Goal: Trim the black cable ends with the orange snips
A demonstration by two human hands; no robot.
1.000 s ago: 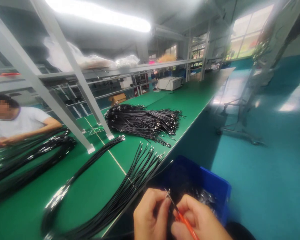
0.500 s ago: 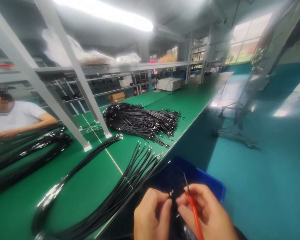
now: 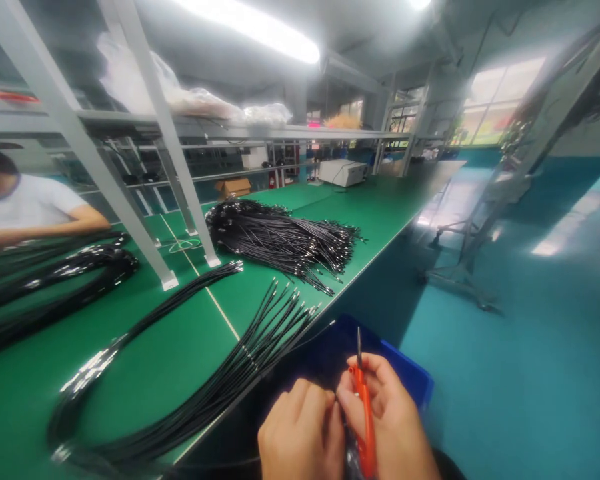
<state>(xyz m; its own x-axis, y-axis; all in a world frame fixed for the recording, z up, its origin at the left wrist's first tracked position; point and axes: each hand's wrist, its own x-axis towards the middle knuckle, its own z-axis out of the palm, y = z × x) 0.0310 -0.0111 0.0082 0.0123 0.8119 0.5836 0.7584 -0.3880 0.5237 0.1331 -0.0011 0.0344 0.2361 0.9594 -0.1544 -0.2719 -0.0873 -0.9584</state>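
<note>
- We hold the red-handled tool (image 3: pixel 365 417) in our right hand (image 3: pixel 393 420), fingers and thumb wrapped round its handles, so it lies within that grip and not out on the bench
- Its long axis runs nearly upright in our view, the dark metal tip (image 3: pixel 359 340) standing above the fingers and pointing away from us, the handles coming back toward the wrist
- From our left hand (image 3: pixel 295 430) the tool lies just to the right; the tip leads ahead, past the left fingertips, rather than across at them
- Our left hand is curled, fingers drawn in to the thumb; something small and dark shows where the two hands meet, but we cannot tell what the left fingers pinch, or whether the hands touch
- Of our two hands, the left is the nearer to the cable bundle (image 3: pixel 200 405), which lies to its left on the green table (image 3: pixel 145 377)
- The bundle's near length runs slantwise along the table edge, its pale-tipped ends fanning out ahead of the left hand
- Below and beyond our right hand sits the blue bin (image 3: pixel 413 373), beside the table, its rim partly behind our fingers
</note>
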